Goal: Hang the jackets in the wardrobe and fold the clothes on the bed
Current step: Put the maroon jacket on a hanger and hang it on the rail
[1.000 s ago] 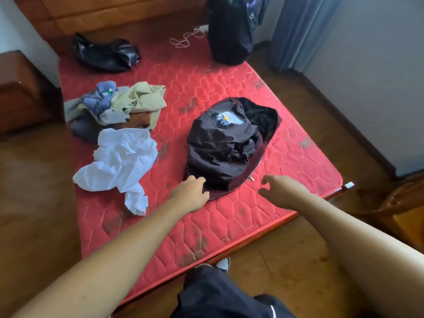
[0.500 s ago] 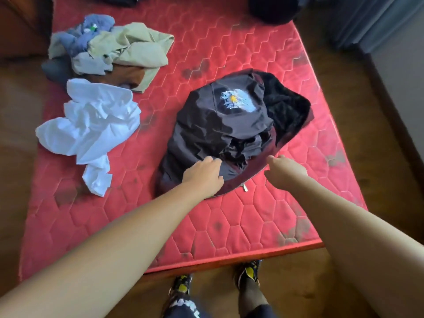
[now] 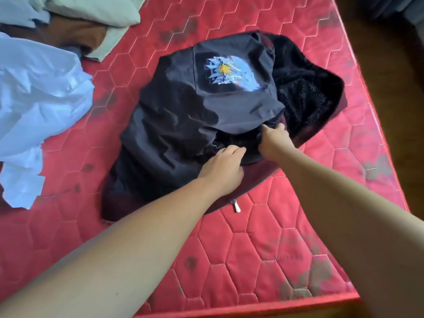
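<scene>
Right hand grip: thumb + fingers pinch a dark fold of the jacket nr its middle, beside the fuzzy lining. Left hand is just beside it, nearer the person. Its fingers curl into the same bunched fabric, tips hidden in the fold. Most of the jacket lies away + left of both grips, long axis near-left to far-right, printed emblem beyond the hands. Zip pull lies on the bed at the near hem. Lift prob. goes up + toward the person: bare mattress in front, bed edge near on the right. White garment is well apart, left.
</scene>
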The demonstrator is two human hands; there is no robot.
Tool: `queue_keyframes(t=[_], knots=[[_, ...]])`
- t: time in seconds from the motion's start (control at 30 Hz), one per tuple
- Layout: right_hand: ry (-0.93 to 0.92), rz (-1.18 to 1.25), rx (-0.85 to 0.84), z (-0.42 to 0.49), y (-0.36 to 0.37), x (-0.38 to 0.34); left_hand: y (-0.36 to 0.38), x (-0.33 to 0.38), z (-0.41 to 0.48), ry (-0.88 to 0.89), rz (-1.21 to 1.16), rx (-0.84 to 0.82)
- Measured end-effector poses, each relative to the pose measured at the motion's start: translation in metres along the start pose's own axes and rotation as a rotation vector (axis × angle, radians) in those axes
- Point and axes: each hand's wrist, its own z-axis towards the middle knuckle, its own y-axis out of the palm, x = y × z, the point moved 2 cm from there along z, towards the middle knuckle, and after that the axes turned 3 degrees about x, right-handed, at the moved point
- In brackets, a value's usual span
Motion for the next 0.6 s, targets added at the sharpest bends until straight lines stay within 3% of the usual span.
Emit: queue_keyframes(t=[0.13,0.23,0.33,0.4,0.6], knots=[[-0.029,0.047,-0.039,-0.005,0.025,-0.008,0.009,-0.020,0.007,-0.033,-0.080,-0.013],[-0.029,-0.007,-0.049,-0.019,0.031,-0.014,0.010,-0.039,-0.002,-0.100,0.091,-0.193],[0.045,-0.085,0.191,-0.012,0.013,-0.008,0.008,-0.068,-0.012,-0.191,0.345,-0.384],[0.132,0.031,0.304,0.002,0.000,-0.007,0.008,-0.084,-0.017,-0.208,0.402,-0.432],[0.417,0.439,0.360,0.042,0.002,-0.008,0.022,-0.095,-0.016,-0.120,0.459,-0.483]])
